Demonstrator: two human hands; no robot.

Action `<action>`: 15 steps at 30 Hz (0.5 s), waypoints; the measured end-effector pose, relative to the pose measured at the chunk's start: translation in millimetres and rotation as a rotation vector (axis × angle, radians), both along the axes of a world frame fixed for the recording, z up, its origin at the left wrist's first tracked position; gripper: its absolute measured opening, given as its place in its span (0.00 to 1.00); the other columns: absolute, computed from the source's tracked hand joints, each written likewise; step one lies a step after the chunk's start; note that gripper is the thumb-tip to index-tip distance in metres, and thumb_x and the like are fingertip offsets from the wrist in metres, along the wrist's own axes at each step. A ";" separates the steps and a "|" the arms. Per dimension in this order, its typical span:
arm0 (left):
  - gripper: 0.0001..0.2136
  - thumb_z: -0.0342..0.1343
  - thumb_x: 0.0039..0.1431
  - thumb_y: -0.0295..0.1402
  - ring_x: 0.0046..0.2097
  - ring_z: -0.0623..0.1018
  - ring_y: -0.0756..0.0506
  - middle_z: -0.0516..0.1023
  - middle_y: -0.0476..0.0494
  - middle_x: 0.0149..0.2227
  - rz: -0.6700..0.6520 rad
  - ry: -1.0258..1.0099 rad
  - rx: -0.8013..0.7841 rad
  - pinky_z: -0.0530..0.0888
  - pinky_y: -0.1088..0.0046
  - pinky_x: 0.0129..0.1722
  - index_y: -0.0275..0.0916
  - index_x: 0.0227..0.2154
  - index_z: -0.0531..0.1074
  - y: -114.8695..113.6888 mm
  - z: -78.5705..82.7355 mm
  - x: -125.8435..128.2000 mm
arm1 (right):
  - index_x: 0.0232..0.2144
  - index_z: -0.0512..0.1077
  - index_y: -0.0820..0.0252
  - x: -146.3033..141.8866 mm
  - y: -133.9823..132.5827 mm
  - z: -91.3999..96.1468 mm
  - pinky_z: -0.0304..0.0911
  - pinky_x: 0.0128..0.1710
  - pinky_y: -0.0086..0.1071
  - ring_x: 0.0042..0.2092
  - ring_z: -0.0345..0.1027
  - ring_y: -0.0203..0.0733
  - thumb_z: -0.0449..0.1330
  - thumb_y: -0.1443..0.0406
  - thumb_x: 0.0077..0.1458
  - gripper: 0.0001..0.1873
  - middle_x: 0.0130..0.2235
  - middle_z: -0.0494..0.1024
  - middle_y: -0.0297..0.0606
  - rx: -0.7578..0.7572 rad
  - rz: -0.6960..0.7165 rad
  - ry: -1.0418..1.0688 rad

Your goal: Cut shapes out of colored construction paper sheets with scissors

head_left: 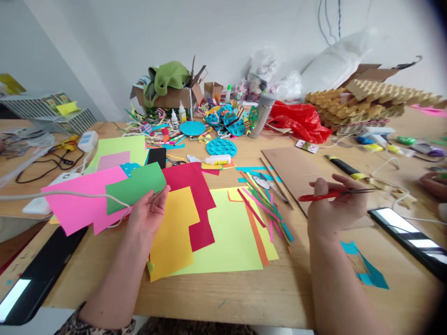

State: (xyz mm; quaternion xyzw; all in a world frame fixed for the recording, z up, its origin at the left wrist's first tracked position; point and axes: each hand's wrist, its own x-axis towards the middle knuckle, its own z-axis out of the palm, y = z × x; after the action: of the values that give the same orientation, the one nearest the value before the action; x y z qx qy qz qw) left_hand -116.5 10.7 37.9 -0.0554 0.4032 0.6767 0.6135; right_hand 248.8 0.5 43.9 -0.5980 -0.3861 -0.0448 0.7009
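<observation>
My left hand [151, 209] is at the left of the middle, palm turned up, with the right end of a green paper sheet [134, 188] pinched in its fingers. Part of the green sheet overlaps a pink sheet [80, 197]. Red-handled scissors [319, 197] are in my right hand [337, 207], their blades pointing right. Between my hands lie a yellow-orange sheet [172, 232], a dark red sheet [190, 181] and a pale yellow-green sheet [230, 237]. Thin coloured paper strips [267, 204] lie in a loose heap left of my right hand.
A cardboard sheet [288, 172] and a utility knife [344, 166] lie beyond my right hand. Phones [408, 232] and blue paper scraps [373, 270] are at the right. A white cable [70, 193] crosses the pink paper. Behind stand a grey flask [262, 116] and egg cartons [349, 109]. Another person's hand [435, 184] shows far right.
</observation>
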 end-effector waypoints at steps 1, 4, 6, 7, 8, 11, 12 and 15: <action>0.15 0.46 0.61 0.19 0.40 0.81 0.40 0.77 0.26 0.44 -0.021 -0.002 -0.018 0.80 0.73 0.33 0.24 0.50 0.64 -1.8 -0.4 1.9 | 0.38 0.66 0.60 0.0 0.2 -0.3 0.68 0.32 0.38 0.31 0.74 0.45 0.61 0.65 0.45 0.15 0.26 0.71 0.35 -0.001 0.003 -0.001; 0.12 0.46 0.61 0.19 0.38 0.81 0.41 0.78 0.24 0.40 -0.098 0.010 -0.066 0.80 0.75 0.31 0.22 0.47 0.65 -7.8 -2.0 8.9 | 0.37 0.66 0.61 -0.1 0.9 -0.8 0.68 0.30 0.37 0.30 0.74 0.45 0.62 0.66 0.44 0.15 0.25 0.71 0.35 0.033 0.015 -0.002; 0.10 0.46 0.61 0.20 0.36 0.81 0.41 0.79 0.24 0.37 -0.151 0.033 -0.076 0.80 0.76 0.30 0.21 0.43 0.67 -12.1 -2.2 14.5 | 0.37 0.66 0.61 -0.4 1.3 -1.1 0.67 0.29 0.36 0.29 0.73 0.45 0.62 0.66 0.44 0.15 0.25 0.71 0.35 0.049 0.013 -0.012; 0.09 0.46 0.61 0.20 0.35 0.82 0.42 0.79 0.25 0.35 -0.184 0.042 -0.080 0.79 0.77 0.30 0.21 0.42 0.68 -14.5 -1.7 17.5 | 0.37 0.66 0.61 -0.6 1.4 -1.2 0.67 0.29 0.36 0.29 0.73 0.45 0.62 0.66 0.44 0.15 0.25 0.71 0.34 0.044 0.009 -0.019; 0.09 0.46 0.61 0.20 0.34 0.82 0.43 0.79 0.26 0.34 -0.223 0.050 -0.085 0.79 0.77 0.29 0.22 0.40 0.69 -16.9 -0.9 20.8 | 0.37 0.66 0.60 -0.8 1.5 -1.4 0.67 0.29 0.36 0.29 0.73 0.44 0.61 0.65 0.44 0.15 0.25 0.71 0.34 0.032 0.004 -0.025; 0.08 0.49 0.59 0.21 0.31 0.81 0.44 0.80 0.28 0.31 -0.409 0.096 -0.088 0.78 0.77 0.27 0.24 0.37 0.72 -23.8 2.5 31.9 | 0.37 0.65 0.60 -1.6 1.6 -2.3 0.67 0.29 0.36 0.29 0.73 0.44 0.61 0.63 0.44 0.16 0.25 0.71 0.34 -0.004 0.009 -0.022; 0.08 0.51 0.57 0.21 0.30 0.81 0.44 0.80 0.29 0.31 -0.495 0.132 -0.065 0.79 0.75 0.28 0.25 0.38 0.73 -25.8 3.5 36.1 | 0.37 0.65 0.60 -1.9 1.6 -2.8 0.67 0.29 0.36 0.29 0.73 0.44 0.61 0.63 0.44 0.16 0.25 0.71 0.34 -0.006 0.020 -0.017; 0.10 0.59 0.52 0.25 0.31 0.81 0.41 0.81 0.31 0.32 -0.716 0.363 0.102 0.79 0.67 0.32 0.29 0.39 0.75 -29.6 4.2 48.9 | 0.37 0.66 0.61 -2.7 1.9 -4.5 0.67 0.30 0.37 0.28 0.72 0.43 0.62 0.64 0.44 0.16 0.25 0.71 0.34 0.026 0.045 -0.018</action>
State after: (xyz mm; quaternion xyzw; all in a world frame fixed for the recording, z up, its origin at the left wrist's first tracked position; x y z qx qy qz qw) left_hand -67.6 -18.9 42.1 0.2393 0.4648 0.4381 0.7312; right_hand 246.0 2.5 39.4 -0.5797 -0.4052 -0.0393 0.7058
